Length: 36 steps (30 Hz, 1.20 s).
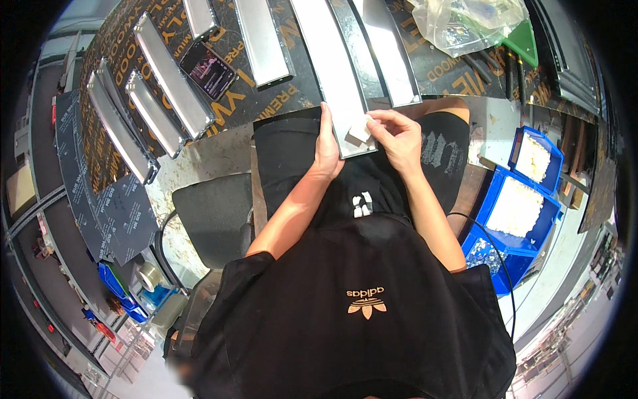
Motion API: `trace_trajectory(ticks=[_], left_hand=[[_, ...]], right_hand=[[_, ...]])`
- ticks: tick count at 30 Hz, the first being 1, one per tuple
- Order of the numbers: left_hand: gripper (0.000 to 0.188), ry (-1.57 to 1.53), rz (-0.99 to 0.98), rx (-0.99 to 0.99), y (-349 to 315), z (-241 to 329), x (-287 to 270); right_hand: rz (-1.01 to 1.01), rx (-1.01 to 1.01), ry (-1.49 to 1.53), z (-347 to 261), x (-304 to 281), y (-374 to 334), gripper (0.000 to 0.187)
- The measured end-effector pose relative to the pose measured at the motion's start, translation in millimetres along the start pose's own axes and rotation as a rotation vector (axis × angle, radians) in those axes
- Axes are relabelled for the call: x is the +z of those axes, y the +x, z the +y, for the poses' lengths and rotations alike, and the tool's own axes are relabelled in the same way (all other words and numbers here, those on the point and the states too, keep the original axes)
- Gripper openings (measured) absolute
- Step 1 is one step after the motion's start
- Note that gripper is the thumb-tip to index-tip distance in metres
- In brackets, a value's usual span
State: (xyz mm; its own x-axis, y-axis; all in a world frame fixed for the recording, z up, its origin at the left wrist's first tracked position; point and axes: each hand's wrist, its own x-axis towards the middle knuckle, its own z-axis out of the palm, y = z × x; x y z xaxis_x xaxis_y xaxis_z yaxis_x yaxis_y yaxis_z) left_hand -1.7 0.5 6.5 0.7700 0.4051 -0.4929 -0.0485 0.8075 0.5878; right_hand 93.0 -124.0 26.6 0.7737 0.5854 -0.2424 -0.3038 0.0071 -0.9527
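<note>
A long silver-white metal panel (335,66) with raised edges reaches from the workbench toward my lap. My left hand (327,151) grips its near end from the left side, thumb along the edge. A small white piece (359,130), possibly plastic, is pinched between the fingertips of my right hand (400,141), over the panel's near end. Whether that piece touches the panel is hard to tell. Several similar small white pieces (362,204) lie on my black clothing below.
More metal panels (264,46) lie on the dark printed plywood bench (279,103), with a phone (209,70) among those at left. A clear plastic bag (465,26) sits at the far right. Blue bins (543,229) of small white parts stand on the right, near a black cable (500,256).
</note>
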Motion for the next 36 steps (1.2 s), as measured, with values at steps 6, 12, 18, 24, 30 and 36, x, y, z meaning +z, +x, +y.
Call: trace_trajectory(ticks=[6,12,18,24,30,36], left_hand=[[0.073,-0.022,0.015,0.001,-1.0,-1.3,-0.9],[0.072,-0.016,-0.02,-0.008,-3.2,1.2,-0.5],[0.068,0.002,-0.02,0.01,-3.6,2.4,0.7],[0.067,0.006,0.019,0.024,-3.8,0.5,1.4],[0.069,-0.021,0.003,-0.013,-0.9,-0.4,-2.0],[0.07,-0.008,-0.029,-0.009,-3.3,1.9,-0.6]], right_hand=[[-0.009,-0.003,-0.029,-1.5,-0.7,-1.7,0.022],[-0.072,-0.075,-0.111,-2.2,-5.3,-1.4,0.026],[-0.14,-0.093,-0.048,-0.1,-10.4,0.1,0.029],[-0.136,-0.068,-0.024,-0.6,-11.4,1.3,0.029],[-0.136,-0.032,-0.16,-13.4,-7.3,0.4,0.024],[-0.178,0.002,-0.403,-42.6,-7.8,-1.6,0.023]])
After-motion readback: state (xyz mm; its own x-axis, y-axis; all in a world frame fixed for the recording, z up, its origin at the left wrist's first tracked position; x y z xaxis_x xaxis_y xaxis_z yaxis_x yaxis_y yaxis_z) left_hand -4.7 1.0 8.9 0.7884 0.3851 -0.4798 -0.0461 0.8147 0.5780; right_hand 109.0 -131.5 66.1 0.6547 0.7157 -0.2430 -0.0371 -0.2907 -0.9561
